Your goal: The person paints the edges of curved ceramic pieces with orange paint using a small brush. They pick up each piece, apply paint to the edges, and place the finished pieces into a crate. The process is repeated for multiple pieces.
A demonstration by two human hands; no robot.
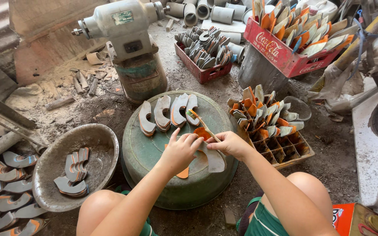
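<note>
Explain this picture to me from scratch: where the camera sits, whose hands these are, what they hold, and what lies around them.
The camera sits on a person's head and looks down past their knees at both hands. The left hand steadies a curved grey piece with an orange face on an upturned green basin. The right hand holds a small brush against it. Four more curved pieces lie in a row on the basin. A metal bowl on the left holds a few others. Wooden and red crates of similar pieces stand to the right, and an old grey machine stands behind.
</note>
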